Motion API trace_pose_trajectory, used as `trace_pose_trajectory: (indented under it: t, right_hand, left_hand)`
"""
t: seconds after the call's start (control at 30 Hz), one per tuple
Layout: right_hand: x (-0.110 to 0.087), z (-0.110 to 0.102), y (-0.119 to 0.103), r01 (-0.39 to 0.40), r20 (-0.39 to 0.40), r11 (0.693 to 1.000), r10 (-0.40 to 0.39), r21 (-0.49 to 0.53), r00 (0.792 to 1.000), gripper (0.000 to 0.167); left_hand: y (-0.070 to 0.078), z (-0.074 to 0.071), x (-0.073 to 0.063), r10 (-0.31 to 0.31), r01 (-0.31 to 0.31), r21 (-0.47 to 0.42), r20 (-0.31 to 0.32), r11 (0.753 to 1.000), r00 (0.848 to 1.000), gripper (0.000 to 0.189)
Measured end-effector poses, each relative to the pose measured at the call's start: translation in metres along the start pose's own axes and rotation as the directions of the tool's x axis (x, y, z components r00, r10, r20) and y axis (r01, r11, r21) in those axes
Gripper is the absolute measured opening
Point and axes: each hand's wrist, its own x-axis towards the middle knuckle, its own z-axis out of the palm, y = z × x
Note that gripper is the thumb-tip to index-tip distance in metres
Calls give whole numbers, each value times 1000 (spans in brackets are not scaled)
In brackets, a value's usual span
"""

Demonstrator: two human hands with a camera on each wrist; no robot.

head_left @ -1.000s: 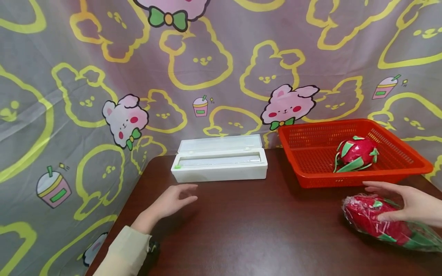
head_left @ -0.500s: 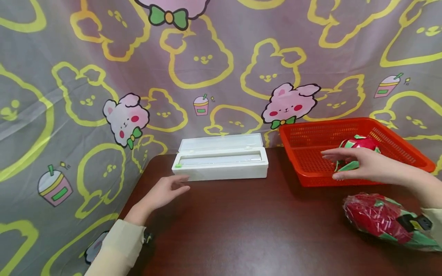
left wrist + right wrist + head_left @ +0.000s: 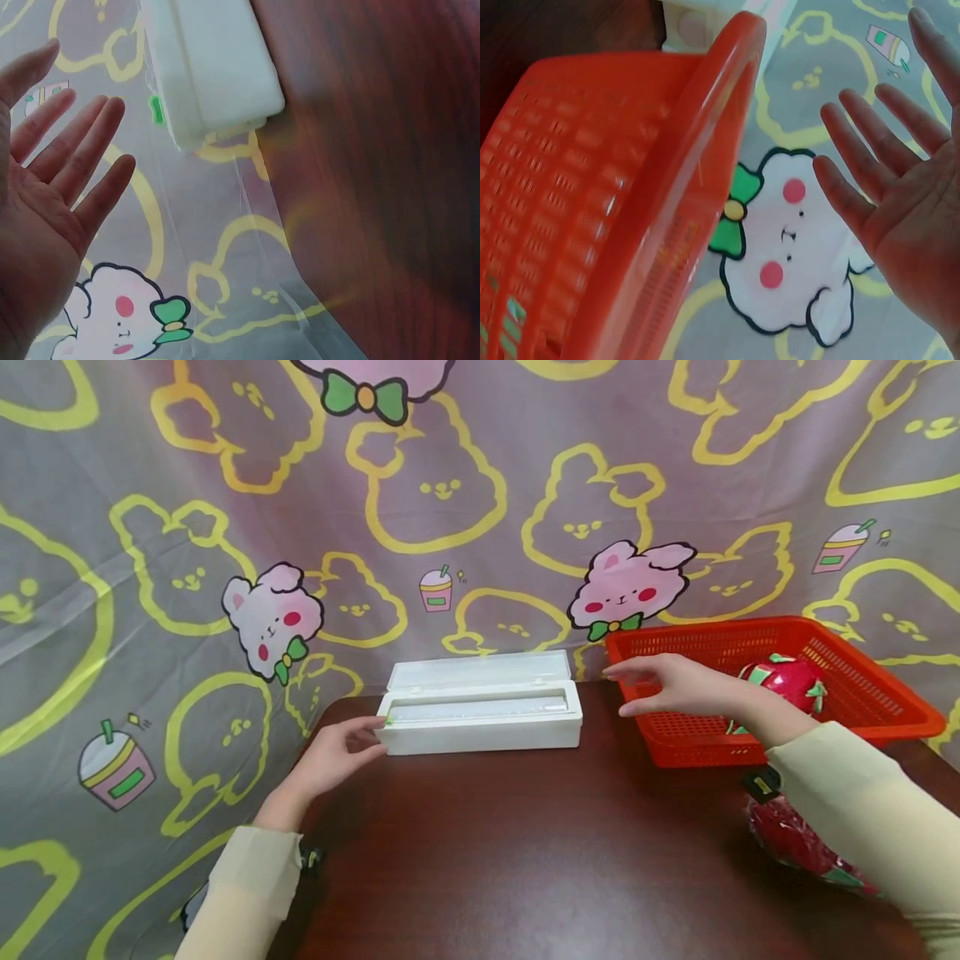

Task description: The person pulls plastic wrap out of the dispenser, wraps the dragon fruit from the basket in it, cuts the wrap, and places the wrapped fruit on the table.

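A long white cling film dispenser (image 3: 480,737) stands at the back of the table, its clear lid (image 3: 480,671) raised. At its left end is my left hand (image 3: 333,758), fingers loosely extended; in the left wrist view the fingers (image 3: 105,191) hold nothing. My right hand (image 3: 678,685) hovers by the left rim of the red basket (image 3: 697,753), holding nothing, with its fingers (image 3: 855,195) spread in the right wrist view. One dragon fruit (image 3: 797,683) lies in the basket. A film-wrapped dragon fruit (image 3: 795,839) rests on the table, partly hidden by my right sleeve.
A brown table (image 3: 525,860) carries everything. Behind and to the left hangs a grey cartoon-print cloth (image 3: 517,510), close against the back of the dispenser. The basket's raised rim stands at the right rear.
My right hand has left the wrapped dragon fruit and moved left across the basket toward the dispenser. My left hand has moved a little up and left, to the dispenser's left end.
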Motion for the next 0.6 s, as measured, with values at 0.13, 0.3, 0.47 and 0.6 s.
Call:
trace_pose_trajectory:
  t: [0.13,0.3,0.47,0.6]
  right_hand:
    - [15,8,-4,-3,7,1000,3,-10,1000,64]
    - [33,19,-8,-5,17,1000,4,21,1000,62]
    - [47,35,-10,-8,53,997,4,72,999,64]
    - [56,48,-9,4,73,998,-8,62,997,63]
  left_hand:
    - [-3,-5,8,-36,37,15,-29,999,999,51]
    - [-7,-7,21,-63,65,28,-47,998,997,47]
    - [-9,-5,34,-68,70,59,-34,996,997,44]
    - [-10,-5,43,-40,41,84,-22,996,999,42]
